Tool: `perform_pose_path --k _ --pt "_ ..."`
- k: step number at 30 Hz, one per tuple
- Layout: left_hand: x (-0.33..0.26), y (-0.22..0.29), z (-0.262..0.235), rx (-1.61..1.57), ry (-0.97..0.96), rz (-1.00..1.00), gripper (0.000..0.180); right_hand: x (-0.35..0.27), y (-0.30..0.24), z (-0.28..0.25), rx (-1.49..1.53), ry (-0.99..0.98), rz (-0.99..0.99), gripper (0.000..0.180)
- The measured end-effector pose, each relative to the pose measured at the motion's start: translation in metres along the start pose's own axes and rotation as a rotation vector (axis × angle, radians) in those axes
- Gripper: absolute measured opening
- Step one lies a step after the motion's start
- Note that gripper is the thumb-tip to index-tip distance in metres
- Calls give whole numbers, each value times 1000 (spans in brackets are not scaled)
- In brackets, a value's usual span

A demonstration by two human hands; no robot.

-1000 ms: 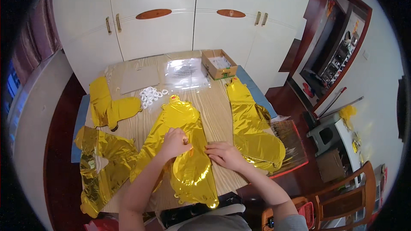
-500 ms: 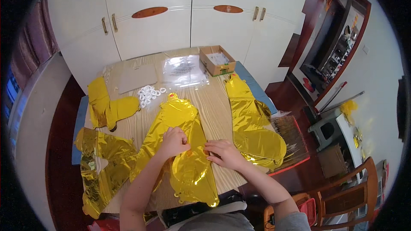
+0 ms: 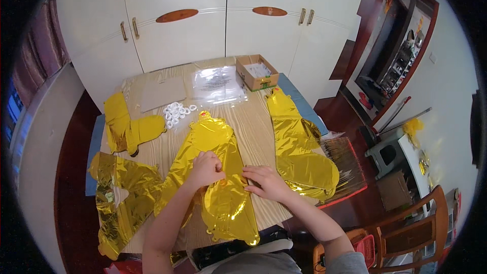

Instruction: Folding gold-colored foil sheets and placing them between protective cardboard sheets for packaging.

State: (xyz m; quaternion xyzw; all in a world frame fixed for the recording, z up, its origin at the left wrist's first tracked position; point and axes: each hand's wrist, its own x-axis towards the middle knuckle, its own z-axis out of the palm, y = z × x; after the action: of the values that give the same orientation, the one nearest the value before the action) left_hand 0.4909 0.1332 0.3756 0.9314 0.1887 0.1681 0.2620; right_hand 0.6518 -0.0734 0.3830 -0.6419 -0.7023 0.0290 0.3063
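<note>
A flat gold foil balloon (image 3: 213,134) lies in the middle of the table, its lower part (image 3: 231,218) stretching toward me. My left hand (image 3: 205,169) is curled over its middle, fingertips closed on the foil in a pinch. On the right edge of the same balloon rests my right hand (image 3: 268,182), its fingers extended and the thumb apart, touching the foil. Other flat gold foil balloons lie around: one at the far left (image 3: 119,127), one at the near left (image 3: 127,187) and one on the right (image 3: 299,147).
White rings (image 3: 176,113) are heaped behind the middle balloon. Behind them lie a grey-brown flat sheet (image 3: 163,94) and clear plastic bags (image 3: 219,83). An open cardboard box (image 3: 257,72) stands at the back, against white cabinets (image 3: 177,40). A wooden chair (image 3: 411,233) is at the near right.
</note>
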Motion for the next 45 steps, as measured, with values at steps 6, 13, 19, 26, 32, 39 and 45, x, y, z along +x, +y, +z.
perform_pose_path --k 6,13,19,26,32,39,45 --pt "0 0 -2 -3 -19 -15 18 0 0 -1 -14 -13 -9 45" --pt "0 0 -2 -12 -40 -37 18 1 -1 -1 -16 -2 -24 46" --pt "0 1 -2 -21 -39 -27 17 1 -1 0 0 -2 -14 44" --pt "0 3 -5 -9 -51 -22 17 0 2 2 13 13 4 39" --pt "1 -3 -2 -22 -73 -57 16 2 0 1 -10 9 -7 42" --pt "0 -5 -1 -33 -70 -48 18 2 -3 -2 3 -13 3 45" --pt "0 1 -6 -33 -83 -62 18 2 0 0 -9 -30 -15 46"
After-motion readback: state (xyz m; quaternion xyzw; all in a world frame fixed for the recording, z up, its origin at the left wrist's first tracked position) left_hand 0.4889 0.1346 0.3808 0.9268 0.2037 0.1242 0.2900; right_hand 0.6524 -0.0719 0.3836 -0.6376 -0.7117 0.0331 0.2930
